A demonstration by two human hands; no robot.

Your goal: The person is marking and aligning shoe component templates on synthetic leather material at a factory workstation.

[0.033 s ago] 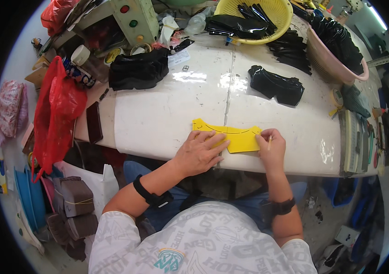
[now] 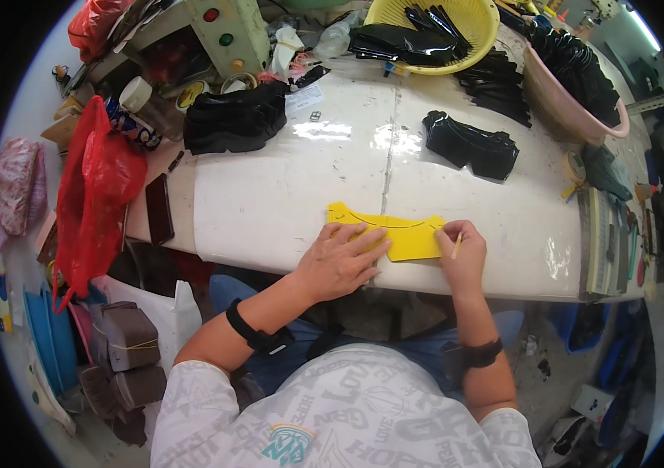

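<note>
A flat yellow template [image 2: 414, 243] lies near the table's front edge. Dark dashed lines or slots follow its curved far side. My left hand [image 2: 345, 256] rests flat over its left part, fingers spread, hiding some of it. At the template's right end, the fingertips of my right hand [image 2: 466, 253] are pinched together by its corner. A thin pale stick [image 2: 457, 245] sticks out of that hand; its tip is hidden by the fingers. Beyond the template lie a stack of glossy black pieces [image 2: 472, 147] and, farther left, a larger black stack [image 2: 236, 118].
A yellow basket [image 2: 489, 47] and a pink basket [image 2: 554, 113] hold black pieces at the far side. A red bag [image 2: 94, 203] hangs at the left, by a dark phone [image 2: 159, 209]. Long rulers [image 2: 605, 246] lie at the table's right end.
The pale stick in my right hand leans slightly more to the left at its lower end. My left hand and the template stay in place.
</note>
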